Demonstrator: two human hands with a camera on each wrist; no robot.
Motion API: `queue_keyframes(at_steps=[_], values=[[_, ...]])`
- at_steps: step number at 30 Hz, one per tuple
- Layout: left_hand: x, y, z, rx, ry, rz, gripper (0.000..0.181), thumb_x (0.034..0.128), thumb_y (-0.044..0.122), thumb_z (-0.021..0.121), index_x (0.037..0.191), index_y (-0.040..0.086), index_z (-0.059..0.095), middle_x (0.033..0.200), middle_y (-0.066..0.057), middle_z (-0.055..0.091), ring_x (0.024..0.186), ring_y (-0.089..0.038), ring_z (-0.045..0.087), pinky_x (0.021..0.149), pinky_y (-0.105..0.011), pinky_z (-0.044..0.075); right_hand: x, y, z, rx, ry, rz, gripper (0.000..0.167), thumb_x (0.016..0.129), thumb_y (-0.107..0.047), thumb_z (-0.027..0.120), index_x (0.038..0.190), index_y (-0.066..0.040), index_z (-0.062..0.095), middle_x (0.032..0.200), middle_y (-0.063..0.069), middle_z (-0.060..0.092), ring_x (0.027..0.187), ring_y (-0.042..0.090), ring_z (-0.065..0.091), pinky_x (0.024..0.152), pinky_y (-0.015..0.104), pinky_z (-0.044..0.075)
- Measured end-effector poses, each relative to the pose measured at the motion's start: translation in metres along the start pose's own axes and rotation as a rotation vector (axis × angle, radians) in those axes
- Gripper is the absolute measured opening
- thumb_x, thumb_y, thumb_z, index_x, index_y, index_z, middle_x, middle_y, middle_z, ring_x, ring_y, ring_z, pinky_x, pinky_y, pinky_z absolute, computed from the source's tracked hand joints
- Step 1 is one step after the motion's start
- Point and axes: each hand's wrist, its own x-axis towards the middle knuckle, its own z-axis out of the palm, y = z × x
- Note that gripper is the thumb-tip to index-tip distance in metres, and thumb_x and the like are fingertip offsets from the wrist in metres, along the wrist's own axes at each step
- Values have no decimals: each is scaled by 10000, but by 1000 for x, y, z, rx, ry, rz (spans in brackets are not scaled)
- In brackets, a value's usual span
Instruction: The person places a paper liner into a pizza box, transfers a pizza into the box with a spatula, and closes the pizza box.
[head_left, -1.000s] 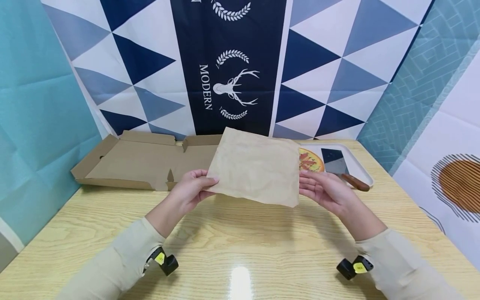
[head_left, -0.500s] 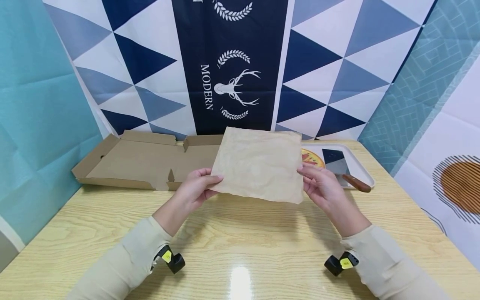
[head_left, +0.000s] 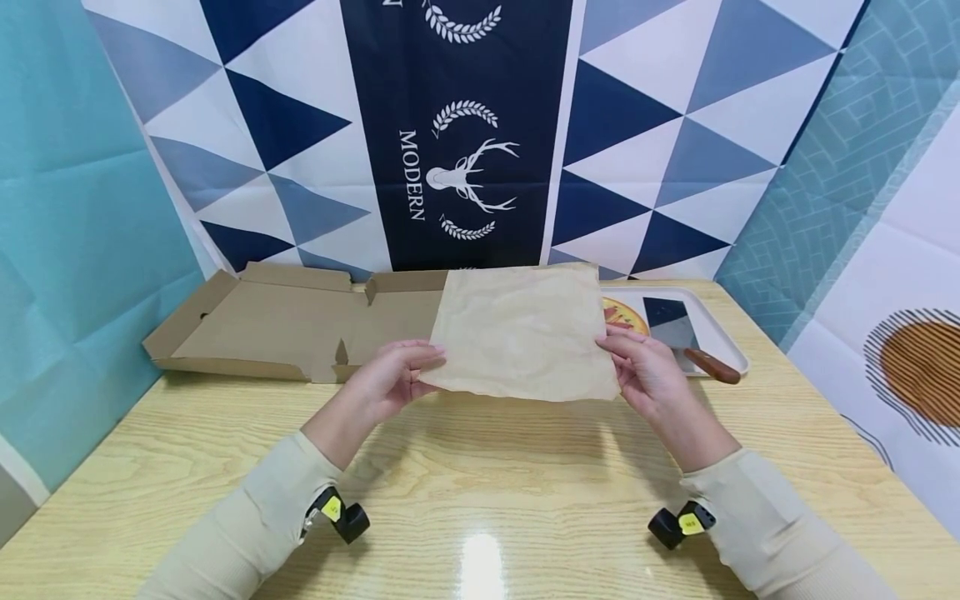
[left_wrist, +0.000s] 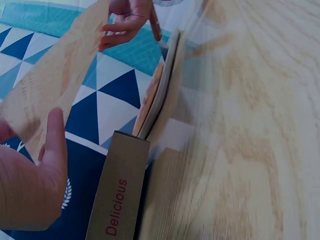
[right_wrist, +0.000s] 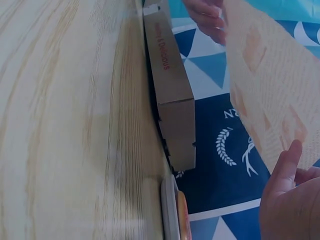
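Above a wood-grain desk (head_left: pixel 480 483), in the head view, a person in pale sleeves (head_left: pixel 262 508) holds a tan paper sheet (head_left: pixel 521 333) clear of the surface, between both hands. The left hand (head_left: pixel 390 379) pinches its left edge, thumb on top and the other fingers beneath; the right hand (head_left: pixel 648 371) grips the right edge in the same way. An open cardboard box (head_left: pixel 300 321) lies at the back of the desk, its right end hidden behind the sheet. To the right, a white tray (head_left: pixel 708 310) carries a pizza (head_left: pixel 624 315), partly covered by the sheet and right hand, and a spatula (head_left: pixel 678 333) whose brown handle crosses the tray's near rim. A patterned wall cloth (head_left: pixel 465 92) bearing a stag's head and the word "MODERN" hangs behind.

From the left wrist, the sheet's underside shows lines of print and reddish patches, with a digit of the left hand laid against it and the right hand at the far edge. Red lettering on the box reads "Delicious".

From the right wrist, the sheet slants between the two hands, a right-hand fingertip touching the printed face; the box and the tray's edge stand beside it.
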Motion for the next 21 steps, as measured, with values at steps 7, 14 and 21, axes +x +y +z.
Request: queue_keyframes(at_steps=[7, 14, 21], values=[[9, 12, -7, -64, -72, -17, 159, 1009, 150, 508, 1126, 43, 522, 883, -1, 672, 712, -87, 656, 684, -221, 557, 1, 0, -1, -37, 24, 9, 198, 923, 52, 610, 884, -93, 739, 889, 62, 717, 797, 142, 709, 707, 270, 580], [21, 23, -16, -26, 8, -58, 444, 991, 99, 536, 1417, 39, 424, 1129, -44, 547, 781, -76, 619, 699, -189, 536, 4, 3, -2, -42, 5, 34, 197, 940, 42, 580, 889, -89, 717, 870, 59, 717, 774, 139, 708, 680, 269, 584], [26, 24, -23, -23, 67, -56, 401, 939, -55, 569, 1332, -17, 501, 828, -15, 707, 705, -84, 682, 660, -192, 560, 10, 5, 0, -67, -17, 30, 157, 925, 88, 566, 922, -49, 642, 885, 70, 683, 784, 142, 701, 700, 258, 580]])
